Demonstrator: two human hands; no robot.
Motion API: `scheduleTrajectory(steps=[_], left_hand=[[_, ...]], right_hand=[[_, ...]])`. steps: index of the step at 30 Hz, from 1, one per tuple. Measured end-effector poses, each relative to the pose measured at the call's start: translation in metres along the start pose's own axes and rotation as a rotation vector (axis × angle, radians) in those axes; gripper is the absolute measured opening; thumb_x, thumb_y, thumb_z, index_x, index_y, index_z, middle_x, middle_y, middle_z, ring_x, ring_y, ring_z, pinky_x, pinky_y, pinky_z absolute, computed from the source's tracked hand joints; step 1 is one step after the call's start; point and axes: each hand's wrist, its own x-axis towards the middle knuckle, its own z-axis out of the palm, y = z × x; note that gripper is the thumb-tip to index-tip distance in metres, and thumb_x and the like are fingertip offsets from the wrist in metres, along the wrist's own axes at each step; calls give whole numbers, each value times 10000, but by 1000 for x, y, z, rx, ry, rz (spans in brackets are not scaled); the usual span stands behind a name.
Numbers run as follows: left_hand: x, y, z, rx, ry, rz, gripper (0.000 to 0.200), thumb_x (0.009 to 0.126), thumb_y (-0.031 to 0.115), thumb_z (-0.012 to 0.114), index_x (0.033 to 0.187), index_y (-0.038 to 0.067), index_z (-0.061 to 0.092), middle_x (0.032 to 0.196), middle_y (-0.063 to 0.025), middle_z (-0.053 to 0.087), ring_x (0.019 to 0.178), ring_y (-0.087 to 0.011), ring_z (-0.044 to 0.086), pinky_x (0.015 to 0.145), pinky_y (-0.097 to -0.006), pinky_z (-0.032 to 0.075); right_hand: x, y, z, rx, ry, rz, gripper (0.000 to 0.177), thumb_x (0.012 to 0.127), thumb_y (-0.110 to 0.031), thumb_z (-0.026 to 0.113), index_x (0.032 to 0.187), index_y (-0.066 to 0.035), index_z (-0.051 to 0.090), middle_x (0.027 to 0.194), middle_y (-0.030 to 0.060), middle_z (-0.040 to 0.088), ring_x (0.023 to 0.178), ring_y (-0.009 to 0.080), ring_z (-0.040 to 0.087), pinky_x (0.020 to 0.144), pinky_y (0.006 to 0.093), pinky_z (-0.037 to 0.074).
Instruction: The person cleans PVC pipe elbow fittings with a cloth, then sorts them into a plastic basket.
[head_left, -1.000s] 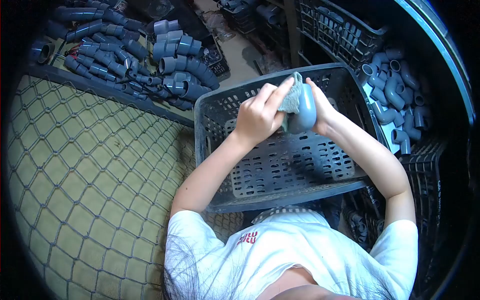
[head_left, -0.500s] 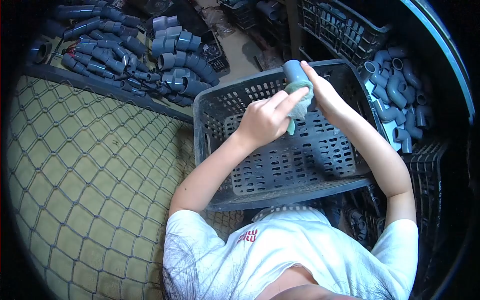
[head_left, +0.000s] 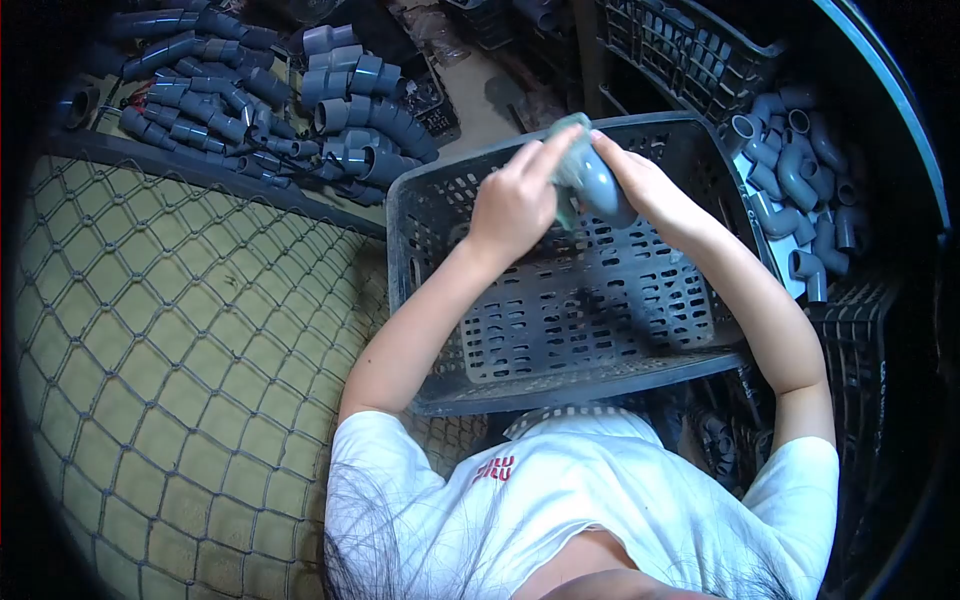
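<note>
Left fingers (head_left: 543,163) pressed soft green cloth (head_left: 573,166); right fingers (head_left: 613,160) curled round curved grey plastic fitting (head_left: 601,188). Likely light, rigid, slick; flank suited grip.

No word is surely readable from here. Small red lettering (head_left: 495,468) stands in two short rows on the white short-sleeved shirt (head_left: 590,490), bodyward of the left hand (head_left: 512,208), too small to make out.

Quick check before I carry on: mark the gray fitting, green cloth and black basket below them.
Gray fitting (head_left: 602,188): head view, on its shiny curved side.
Green cloth (head_left: 571,166): head view, on its middle.
Black basket (head_left: 580,394): head view, on its near rim.
</note>
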Motion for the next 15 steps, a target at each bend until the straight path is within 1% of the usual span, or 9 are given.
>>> scheduleTrajectory(steps=[1,3,5,6,7,9,11,13,15], left_hand=[[0,-5,-1,-28,31,9,650,705,-110,483,1313,110,551,990,-184,645,791,-365,649,686,-418,546],[-6,-1,-2,15,20,58,623,709,-92,521,1294,115,573,936,-173,652,752,-344,653,658,-402,547],[-9,5,-1,13,-39,130,619,702,-77,543,1288,120,582,913,-163,655,724,-326,654,633,-392,545],[-9,6,-1,18,-95,201,616,695,-63,566,1281,125,592,890,-153,658,697,-308,655,608,-382,542],[-7,7,0,18,-96,202,616,695,-63,566,1281,125,592,890,-153,658,697,-308,655,608,-382,542],[-3,4,3,114,-82,294,645,672,-45,590,1291,136,593,832,-126,645,632,-275,639,560,-371,529],[-2,-1,6,138,-35,254,673,661,-44,589,1308,139,584,808,-109,628,595,-266,620,544,-369,523],[-2,-3,12,225,73,187,590,719,-4,606,1291,141,600,753,-50,581,567,-208,618,538,-301,536],[-7,5,15,248,49,206,566,739,28,620,1291,145,602,746,-40,575,574,-188,624,534,-285,533]], right_hand=[[0,1,5,3,-3,2,625,996,-561,385,1141,-7,635,978,62,664,919,108,595,816,263,463],[-1,1,14,72,153,-150,619,986,-582,401,1181,-40,630,1053,103,659,1007,126,582,886,285,445],[-2,-11,-1,-70,133,-41,656,994,-578,368,1217,-1,585,1062,98,648,962,139,588,860,282,456],[2,-5,-4,-45,189,-71,637,985,-582,396,1221,-23,593,1076,93,644,976,138,583,873,288,450],[8,4,-5,-20,243,-102,620,977,-585,424,1225,-45,601,1090,88,640,990,136,578,885,294,443],[16,11,-8,85,207,-94,603,981,-577,423,1229,-55,595,1095,88,642,995,137,584,891,302,449],[16,15,-7,191,175,-81,585,985,-568,423,1233,-65,589,1100,87,643,999,137,590,897,311,456],[11,3,0,268,211,-22,606,1009,-533,372,1203,5,573,1105,124,637,968,169,622,859,328,492],[4,-4,5,354,246,1,558,1020,-501,364,1175,-8,575,1061,122,638,957,178,635,831,339,518]])
